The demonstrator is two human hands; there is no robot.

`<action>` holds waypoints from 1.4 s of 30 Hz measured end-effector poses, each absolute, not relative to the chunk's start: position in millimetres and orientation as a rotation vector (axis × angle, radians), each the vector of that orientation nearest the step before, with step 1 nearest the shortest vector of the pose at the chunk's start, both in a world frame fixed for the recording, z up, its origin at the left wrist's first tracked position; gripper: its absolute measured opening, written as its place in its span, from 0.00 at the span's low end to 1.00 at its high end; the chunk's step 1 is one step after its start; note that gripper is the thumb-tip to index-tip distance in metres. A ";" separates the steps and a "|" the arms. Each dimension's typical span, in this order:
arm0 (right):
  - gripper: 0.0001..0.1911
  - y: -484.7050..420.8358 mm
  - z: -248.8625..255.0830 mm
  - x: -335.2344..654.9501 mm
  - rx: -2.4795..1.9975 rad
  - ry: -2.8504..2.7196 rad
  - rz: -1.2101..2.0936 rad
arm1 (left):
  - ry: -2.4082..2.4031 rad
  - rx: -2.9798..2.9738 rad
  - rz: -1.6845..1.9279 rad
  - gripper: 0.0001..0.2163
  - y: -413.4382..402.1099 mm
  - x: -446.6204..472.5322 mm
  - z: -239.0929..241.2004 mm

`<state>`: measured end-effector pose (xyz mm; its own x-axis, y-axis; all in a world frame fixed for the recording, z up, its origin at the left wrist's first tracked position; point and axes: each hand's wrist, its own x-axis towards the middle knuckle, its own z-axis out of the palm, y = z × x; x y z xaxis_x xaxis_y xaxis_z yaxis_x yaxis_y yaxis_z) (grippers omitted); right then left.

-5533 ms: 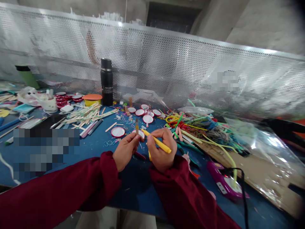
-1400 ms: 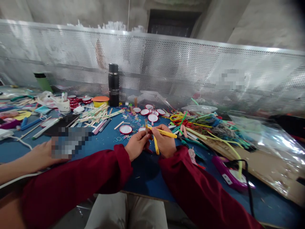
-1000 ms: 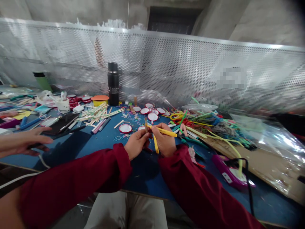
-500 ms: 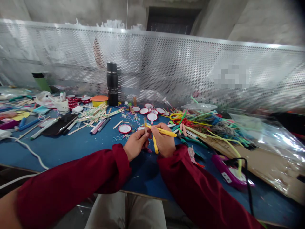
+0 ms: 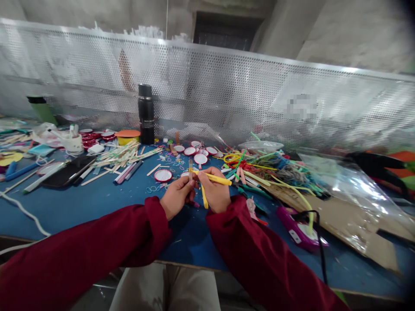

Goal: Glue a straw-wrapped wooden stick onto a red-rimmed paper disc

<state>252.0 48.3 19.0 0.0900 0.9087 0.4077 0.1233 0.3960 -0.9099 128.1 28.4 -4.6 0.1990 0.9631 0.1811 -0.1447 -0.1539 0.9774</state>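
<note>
Pinched upright in my left hand (image 5: 177,198) is a flat wooden craft stick (image 5: 190,167), its lower part hidden by the fingers. My right hand (image 5: 216,193) is closed around a yellow marker (image 5: 218,178), whose tip is at the stick, apparently touching it. A second yellow piece (image 5: 205,198) points down from under the right fingers; whether it is a cap or another pen I cannot tell. Just beyond the hands lie a round red-rimmed white disc (image 5: 163,175) and another such disc (image 5: 200,159).
On the blue table (image 5: 129,205) lie a pile of craft sticks (image 5: 125,156), a phone (image 5: 68,172), a tangle of pipe cleaners (image 5: 285,166), a purple device (image 5: 300,229) with a cable, and cardboard (image 5: 350,224). A black bottle (image 5: 146,116) stands before the perforated metal screen (image 5: 220,82).
The view has swung a little to the right, so everything sits further left. Both hands keep the same hold on the stick and marker, with hardly any movement between them.
</note>
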 end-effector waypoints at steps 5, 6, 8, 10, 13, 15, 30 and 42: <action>0.11 51.2 15.0 253.2 -1.021 -1.359 0.766 | 0.874 1.302 1.236 0.18 28.9 128.1 -5.4; 0.11 51.7 14.5 253.3 -1.021 -1.352 0.773 | 0.871 1.298 1.240 0.18 28.9 128.2 -5.4; 0.10 52.2 14.0 252.9 -1.014 -1.323 0.804 | 0.866 1.289 1.246 0.17 28.6 128.2 -5.0; 0.10 52.5 13.8 251.6 -0.994 -1.282 0.854 | 0.866 1.283 1.245 0.17 28.0 128.1 -4.0; 0.11 52.4 13.7 249.8 -0.937 -1.223 0.914 | 0.878 1.276 1.250 0.17 27.4 127.7 -2.6; 0.11 51.8 13.2 249.9 -0.903 -1.238 0.898 | 0.883 1.274 1.256 0.17 27.5 127.5 -2.6; 0.08 49.9 8.3 257.9 -1.005 -1.597 0.372 | 0.890 1.293 1.260 0.19 28.6 128.7 -4.9; 0.09 51.3 6.6 259.8 -1.006 -1.592 0.414 | 0.881 1.291 1.264 0.18 31.3 129.4 -8.0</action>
<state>259.8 51.3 6.6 0.0171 0.7828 0.6221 0.3802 0.5704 -0.7281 129.4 31.3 -8.0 0.1627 0.9704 0.1786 -0.1675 -0.1512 0.9742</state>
